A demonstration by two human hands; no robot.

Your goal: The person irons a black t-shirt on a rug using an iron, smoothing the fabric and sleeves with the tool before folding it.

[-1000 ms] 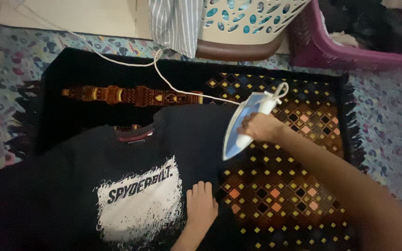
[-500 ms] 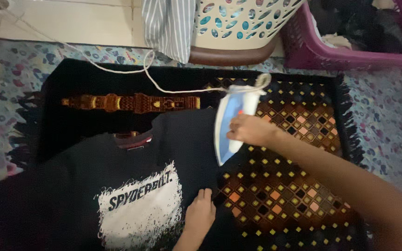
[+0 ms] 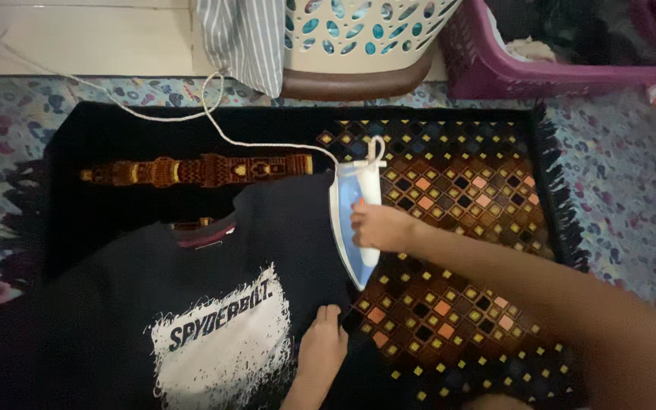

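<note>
Floor-level setup: a dark patterned rug (image 3: 457,319) with a fringed edge lies on a floral mat (image 3: 632,190), and a cream laundry basket (image 3: 358,38) and a purple basket (image 3: 540,53) stand along its far side. You have a black T-shirt (image 3: 115,304) with a white chest print spread over the rug's left half. Your right hand (image 3: 377,226) is clenched around the handle of the blue-and-white iron (image 3: 354,220), which now lies along the shirt's right edge, tip pointing toward you; half a second ago it sat further up and tilted, so the stroke has travelled down the sleeve side (white cord (image 3: 214,125) trails away to the upper left). Your left hand (image 3: 322,351) rests flat on the fabric just below the iron's tip, fingers extended, gripping nothing, having slid slightly nearer the hem to keep the cloth taut.
</note>
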